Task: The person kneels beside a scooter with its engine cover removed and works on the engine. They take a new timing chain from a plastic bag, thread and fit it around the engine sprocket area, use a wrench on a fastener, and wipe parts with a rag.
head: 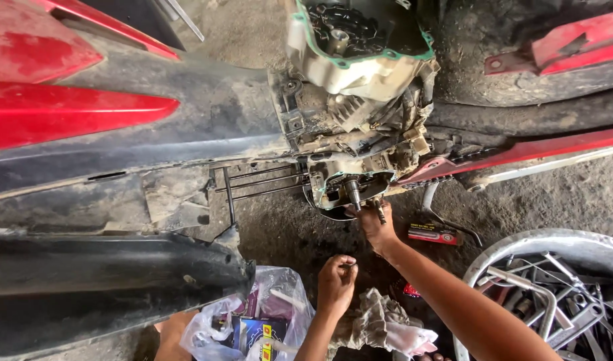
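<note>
Nearest to the lens, the right forearm is stretching up from the lower right, and the right hand (374, 226) is reaching to the open underside of the engine (350, 180), its fingers closing on a small metal part beside the protruding shaft (354, 192); what exactly it is pinching is too small to tell. Lower down, the left hand (336, 281) is hovering over the floor (286, 230), curled, pinching a small dark piece at its fingertips. Just below it, a crumpled rag (380, 324) is lying on the floor, and to its left a clear plastic bag (253, 321) is holding coloured packets. At the lower right, a round metal basin (520, 246) is holding wrenches and other tools. A small red box (432, 233) is lying near the kickstand. Red and black body panels (86, 113) are filling the left side.
</note>
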